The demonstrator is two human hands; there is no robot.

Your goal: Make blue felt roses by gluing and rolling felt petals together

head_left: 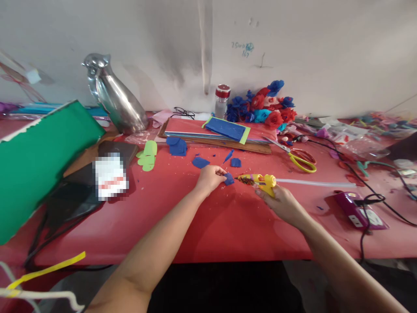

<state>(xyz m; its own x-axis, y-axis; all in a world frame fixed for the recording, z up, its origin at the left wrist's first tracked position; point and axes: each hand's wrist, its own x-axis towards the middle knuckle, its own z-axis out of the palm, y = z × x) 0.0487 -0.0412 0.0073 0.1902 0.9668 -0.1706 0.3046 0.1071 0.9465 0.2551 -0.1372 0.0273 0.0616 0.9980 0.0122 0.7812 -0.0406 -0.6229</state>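
Here, my left fingers [220, 171], nearly together, pinch a blue paper piece [230, 178]; my right fingers [265, 197] wrap a yellow glue gun [258, 178], nozzle [237, 178] beside the paper.

The hands [211, 179] and forearms [169, 232] are bare; each forearm tapers toward the wrist. Clothing [224, 287] visible at the lap is plain black.

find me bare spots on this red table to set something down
Mostly bare: the red table between left forearm and right forearm, nearer than the glue gun; also between left forearm and black bag. Crowded: the back, with paper stack, flowers and scissors; right rear, with plastic bags.
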